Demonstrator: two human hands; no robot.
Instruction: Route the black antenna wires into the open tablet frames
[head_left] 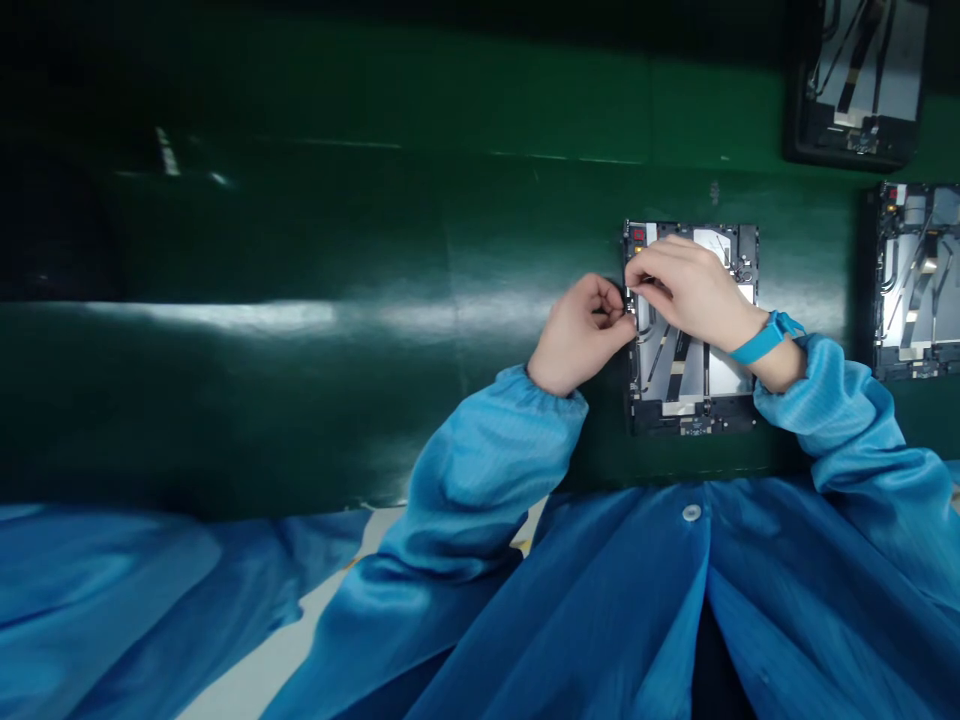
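Observation:
An opened tablet-like device [727, 375] lies flat on the green work surface, its silvery battery area, dark ribbon cables and black frame exposed. At its left edge, my left hand [585, 333] is closed, thumb and fingers pinched against the side of the frame. My right hand [694, 285] reaches over the upper part of the device from the right. Its thumb and forefinger are pinched near the same left edge, just above the left fingertips. Whatever lies between the fingertips of either hand is too small to make out. A blue band [766, 340] circles my right wrist.
Another opened device [919, 290] lies to the right, cut by the frame's edge. A black-framed stack or device [855, 150] sits at the upper right. Shiny green mat [375, 400] covers the table. Blue fabric [150, 590] shows at the lower left.

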